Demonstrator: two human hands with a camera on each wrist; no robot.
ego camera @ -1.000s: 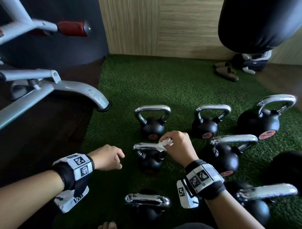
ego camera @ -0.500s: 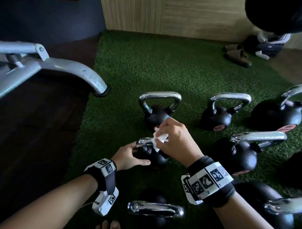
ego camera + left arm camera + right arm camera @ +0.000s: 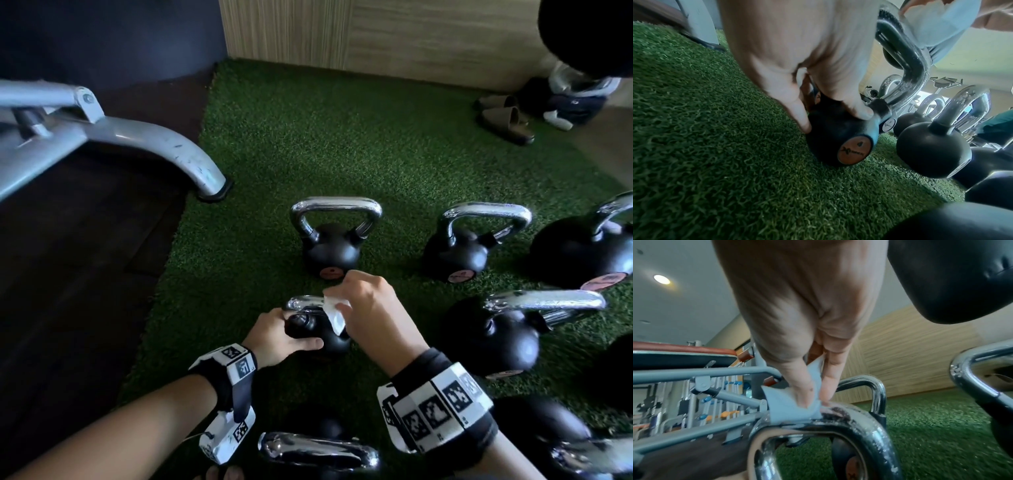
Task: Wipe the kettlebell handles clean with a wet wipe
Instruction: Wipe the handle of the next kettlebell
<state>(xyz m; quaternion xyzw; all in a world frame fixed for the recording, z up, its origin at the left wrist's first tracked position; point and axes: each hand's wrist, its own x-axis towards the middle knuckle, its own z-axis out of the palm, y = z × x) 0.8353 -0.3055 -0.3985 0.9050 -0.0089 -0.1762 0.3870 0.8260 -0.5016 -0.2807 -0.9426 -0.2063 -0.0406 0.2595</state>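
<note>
A small black kettlebell (image 3: 329, 337) (image 3: 838, 142) with a chrome handle (image 3: 305, 303) (image 3: 849, 423) stands on the green turf. My left hand (image 3: 277, 334) (image 3: 807, 91) grips its black ball, thumb and fingers curled round it. My right hand (image 3: 370, 311) (image 3: 809, 381) pinches a white wet wipe (image 3: 334, 313) (image 3: 789, 405) (image 3: 937, 27) and holds it against the top of that chrome handle. Part of the handle is hidden under the wipe and my right hand.
Several more black kettlebells with chrome handles stand around: one behind (image 3: 334, 236), others to the right (image 3: 472, 240) (image 3: 507, 325) and near my feet (image 3: 318, 448). A grey bench leg (image 3: 171, 150) rests at the turf's left edge. Sandals and shoes (image 3: 507, 120) lie far right.
My left hand came from the air at the left onto the kettlebell's ball and now grips it. My right hand keeps the wipe on the handle, shifted slightly along it.
</note>
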